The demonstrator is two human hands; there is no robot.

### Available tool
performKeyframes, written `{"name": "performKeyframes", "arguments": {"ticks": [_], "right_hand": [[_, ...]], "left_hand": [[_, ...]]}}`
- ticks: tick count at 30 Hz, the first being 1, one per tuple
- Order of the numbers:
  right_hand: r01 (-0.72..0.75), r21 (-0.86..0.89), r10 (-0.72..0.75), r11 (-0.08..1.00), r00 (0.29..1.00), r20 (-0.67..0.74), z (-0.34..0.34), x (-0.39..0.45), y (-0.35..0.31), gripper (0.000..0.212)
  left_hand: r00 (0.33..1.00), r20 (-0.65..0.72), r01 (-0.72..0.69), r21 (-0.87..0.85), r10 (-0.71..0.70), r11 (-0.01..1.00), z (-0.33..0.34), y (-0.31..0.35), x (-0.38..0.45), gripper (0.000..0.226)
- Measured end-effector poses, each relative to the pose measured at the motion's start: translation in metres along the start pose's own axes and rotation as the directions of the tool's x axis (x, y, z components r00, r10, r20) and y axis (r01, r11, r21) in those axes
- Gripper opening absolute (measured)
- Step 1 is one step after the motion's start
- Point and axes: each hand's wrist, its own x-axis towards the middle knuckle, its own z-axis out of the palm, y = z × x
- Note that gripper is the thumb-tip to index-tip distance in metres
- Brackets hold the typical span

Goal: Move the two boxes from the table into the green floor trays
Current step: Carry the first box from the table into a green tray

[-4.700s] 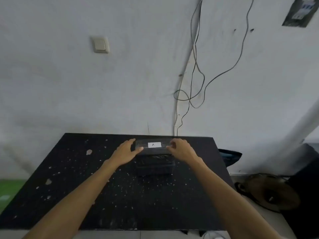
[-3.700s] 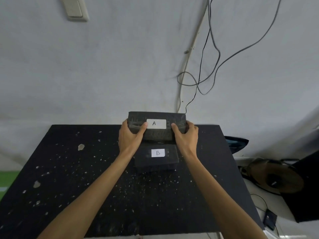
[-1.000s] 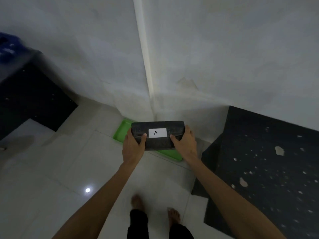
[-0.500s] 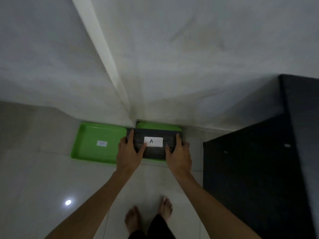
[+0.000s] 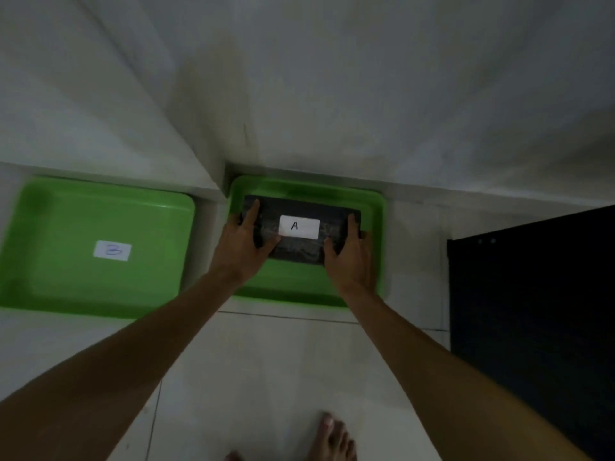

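A dark box with a white label "A" (image 5: 301, 214) is held inside the right green tray (image 5: 377, 227), low over its floor. My left hand (image 5: 241, 242) grips the box's left end and my right hand (image 5: 349, 256) grips its right end. Whether the box rests on the tray floor I cannot tell. The left green tray (image 5: 66, 277) lies beside it on the floor, holding only a white label marked "B" (image 5: 112, 251). The second box is out of view.
Both trays sit against the white wall (image 5: 332, 94), split by a wall corner post (image 5: 206, 191). The black table's side (image 5: 532, 311) stands at the right. My bare foot (image 5: 332, 437) is on the white floor tiles below the trays.
I have bent closer to the floor and lowered the box labelled A down into the right green tray. Both hands keep their hold on its ends.
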Motion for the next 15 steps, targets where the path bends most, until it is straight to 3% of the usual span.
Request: {"name": "performKeyframes", "arguments": {"ticks": [9,15], "right_hand": [[-0.033,-0.006,0.033,0.999,0.996,0.078,0.006,-0.004,0.011,0.07],[-0.049,0.07,0.047,0.996,0.998,0.032,-0.09,-0.059,-0.032,0.051]], "left_hand": [[0.995,0.093,0.032,0.036,-0.035,0.999,0.011,-0.01,-0.006,0.086],[0.982,0.163,-0.111,0.08,0.097,0.991,-0.083,0.046,-0.058,0.082]]}}
